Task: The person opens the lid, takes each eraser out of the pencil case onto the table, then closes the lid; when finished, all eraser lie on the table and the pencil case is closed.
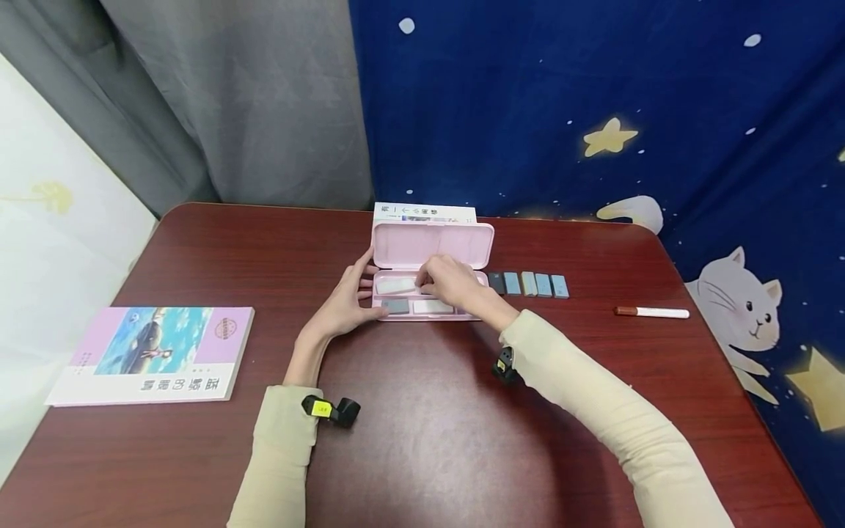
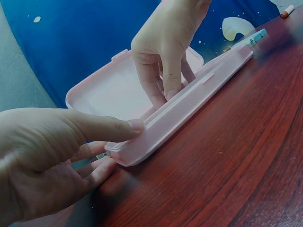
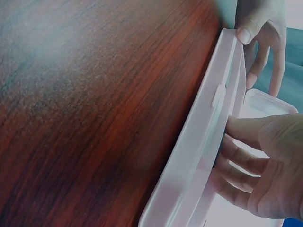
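A pink pencil case (image 1: 433, 246) lies with its lid raised. Inside are a white block (image 1: 394, 285), a grey-blue block (image 1: 396, 306) and another white block (image 1: 432, 307), which look like erasers. My left hand (image 1: 343, 302) holds the case's left end; in the left wrist view its thumb (image 2: 111, 129) rests on the rim, other fingers at the end wall. My right hand (image 1: 449, 282) reaches into the case with bent fingers, beside the first white block. A small dark thing (image 3: 219, 150) shows between its thumb and fingers in the right wrist view, mostly hidden.
Several small blocks (image 1: 528, 284), dark and light blue, stand in a row right of the case. A brown-and-white marker (image 1: 652, 312) lies farther right. One book (image 1: 152, 356) lies at the left; another (image 1: 425, 213) is behind the lid.
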The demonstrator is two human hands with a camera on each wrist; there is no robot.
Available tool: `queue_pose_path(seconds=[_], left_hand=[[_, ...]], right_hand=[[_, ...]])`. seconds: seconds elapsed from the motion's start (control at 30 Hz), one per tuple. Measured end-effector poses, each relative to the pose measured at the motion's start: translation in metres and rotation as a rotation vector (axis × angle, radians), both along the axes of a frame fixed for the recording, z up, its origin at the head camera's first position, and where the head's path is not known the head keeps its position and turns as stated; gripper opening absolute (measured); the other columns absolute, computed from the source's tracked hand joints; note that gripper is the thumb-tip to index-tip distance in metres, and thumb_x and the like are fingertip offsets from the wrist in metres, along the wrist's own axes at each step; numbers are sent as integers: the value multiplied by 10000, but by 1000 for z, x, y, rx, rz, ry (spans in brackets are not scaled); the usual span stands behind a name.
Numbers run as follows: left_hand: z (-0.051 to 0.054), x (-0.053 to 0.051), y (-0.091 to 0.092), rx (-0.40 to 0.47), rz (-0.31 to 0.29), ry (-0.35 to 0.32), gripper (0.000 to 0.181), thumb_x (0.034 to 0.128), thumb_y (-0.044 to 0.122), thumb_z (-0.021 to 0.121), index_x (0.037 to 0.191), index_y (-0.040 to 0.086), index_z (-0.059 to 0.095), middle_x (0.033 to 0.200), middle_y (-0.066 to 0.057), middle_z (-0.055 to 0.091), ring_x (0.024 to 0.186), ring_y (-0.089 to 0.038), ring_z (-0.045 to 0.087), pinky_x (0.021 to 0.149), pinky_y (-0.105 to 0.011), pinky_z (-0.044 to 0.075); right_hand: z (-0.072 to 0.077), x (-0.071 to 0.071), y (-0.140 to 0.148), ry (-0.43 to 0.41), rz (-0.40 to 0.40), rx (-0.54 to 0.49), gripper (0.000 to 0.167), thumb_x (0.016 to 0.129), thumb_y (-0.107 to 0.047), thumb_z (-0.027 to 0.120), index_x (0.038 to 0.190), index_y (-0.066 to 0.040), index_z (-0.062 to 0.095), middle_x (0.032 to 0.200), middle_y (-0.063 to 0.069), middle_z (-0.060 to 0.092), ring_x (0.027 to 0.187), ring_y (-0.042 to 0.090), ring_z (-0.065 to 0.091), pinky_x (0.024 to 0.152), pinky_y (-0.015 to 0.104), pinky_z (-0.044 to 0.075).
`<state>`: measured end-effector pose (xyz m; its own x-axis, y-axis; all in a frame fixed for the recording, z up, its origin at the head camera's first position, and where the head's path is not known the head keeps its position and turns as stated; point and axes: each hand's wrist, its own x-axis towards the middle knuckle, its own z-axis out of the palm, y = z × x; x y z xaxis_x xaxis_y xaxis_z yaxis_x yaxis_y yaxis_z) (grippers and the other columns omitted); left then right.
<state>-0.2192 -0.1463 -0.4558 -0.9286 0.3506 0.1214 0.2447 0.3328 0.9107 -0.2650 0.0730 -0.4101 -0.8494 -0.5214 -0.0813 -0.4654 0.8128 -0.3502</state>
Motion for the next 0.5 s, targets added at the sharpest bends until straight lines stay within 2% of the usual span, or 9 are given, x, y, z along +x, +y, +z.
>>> queue_pose_path(seconds=[0.27,0.5], left_hand=[[-1,-2,1,7,0,-5,1107,746,-30,803,1564,166,83,1346,-204,345,1178,-333,453,1017,-451,417],[-1,-1,0,14,-1,-1,1107,740,-41,801,1563,154,87,1346,-208,345,1175,-341,453,1014,-462,418]], right_hand=[[4,-1,5,-25,-23,-56,53,877,-96,711,907,-130,739,840,-1,684,793,148,602,686,337,496],[5,-3,13,-16,-5,-162,103,879,-10,676,957,-47,734,862,56,691,816,180,618,766,321,497]])
